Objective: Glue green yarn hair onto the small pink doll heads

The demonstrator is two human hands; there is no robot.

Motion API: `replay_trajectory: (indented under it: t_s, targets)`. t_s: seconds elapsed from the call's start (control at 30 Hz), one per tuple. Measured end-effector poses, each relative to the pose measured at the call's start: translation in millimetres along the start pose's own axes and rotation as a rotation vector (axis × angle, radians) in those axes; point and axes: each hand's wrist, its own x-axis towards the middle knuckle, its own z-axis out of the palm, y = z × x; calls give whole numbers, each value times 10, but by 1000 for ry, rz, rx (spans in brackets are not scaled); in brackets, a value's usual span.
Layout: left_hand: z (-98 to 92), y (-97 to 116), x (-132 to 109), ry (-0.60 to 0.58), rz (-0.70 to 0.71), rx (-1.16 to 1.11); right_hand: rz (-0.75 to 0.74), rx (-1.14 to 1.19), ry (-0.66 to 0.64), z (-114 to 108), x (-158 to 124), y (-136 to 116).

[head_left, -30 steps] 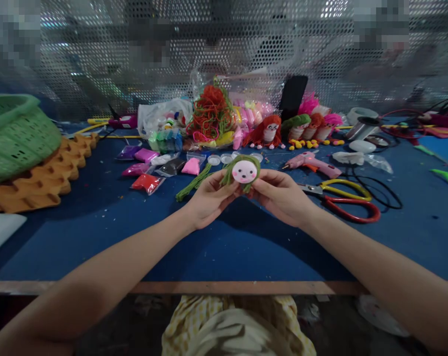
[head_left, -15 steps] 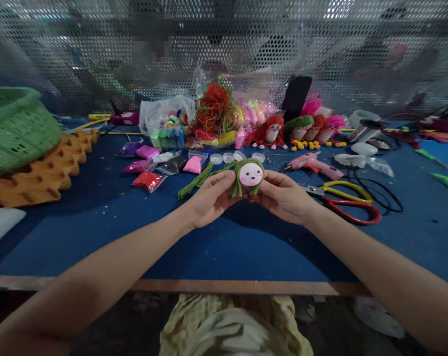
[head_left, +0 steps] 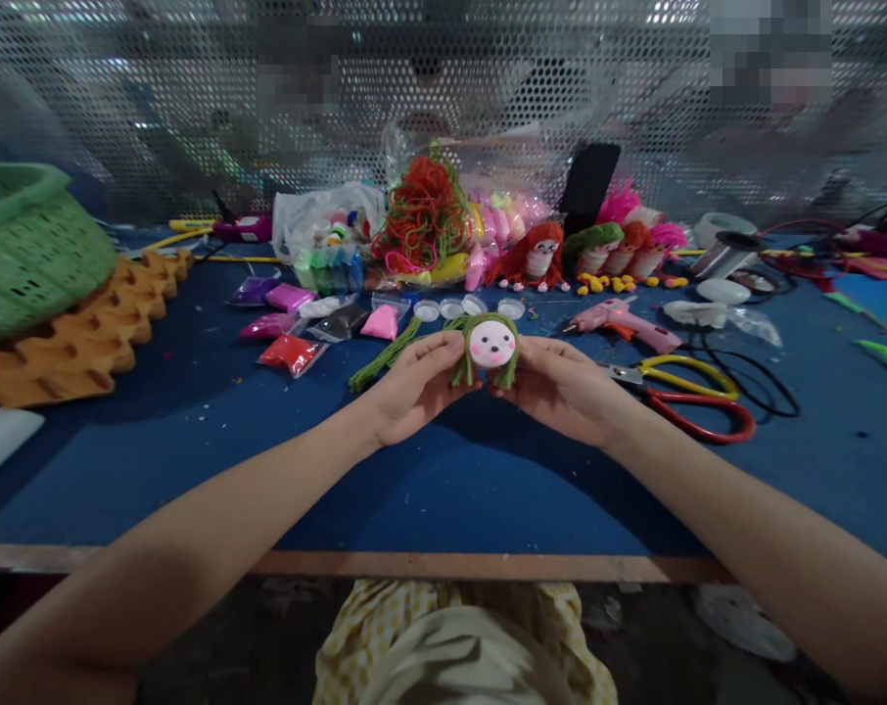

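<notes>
Beyond my hands a clear bag [head_left: 318, 227] holds small coloured pots, and a green basket [head_left: 32, 250] sits far left. My left hand [head_left: 408, 389] and right hand [head_left: 561, 389] both pinch the green-haired doll head [head_left: 491, 345] between them, above the blue surface [head_left: 458, 480].

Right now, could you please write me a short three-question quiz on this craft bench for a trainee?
1. True or false: both hands, the left hand and the right hand, hold the green-haired doll head.
2. Which tool lies nearest the right hand? A. red-handled scissors B. pink glue gun C. green basket
3. Fill in: the doll head's cheeks are ____.

Key: 1 true; 2 A; 3 pink.
</notes>
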Motion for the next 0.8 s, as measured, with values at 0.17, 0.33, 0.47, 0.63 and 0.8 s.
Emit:
replay_trajectory:
  t_s: [0.17, 0.33, 0.47, 0.63, 0.8]
  targets:
    - [31, 56, -11, -62, -94, -1, 33, -1, -27, 8, -13, -15]
    - [41, 42, -6, -70, -113, 30, 30, -1, -17, 34, -13, -35]
    - [55, 40, -17, 0, -132, 3, 39, -54, 27, 22, 23, 18]
    - [125, 58, -54, 171, -193, -125, -181, -672, 300, -9, -24, -269]
    - [181, 67, -69, 283, -205, -272, 8, -2170, 703, -257, -212, -913]
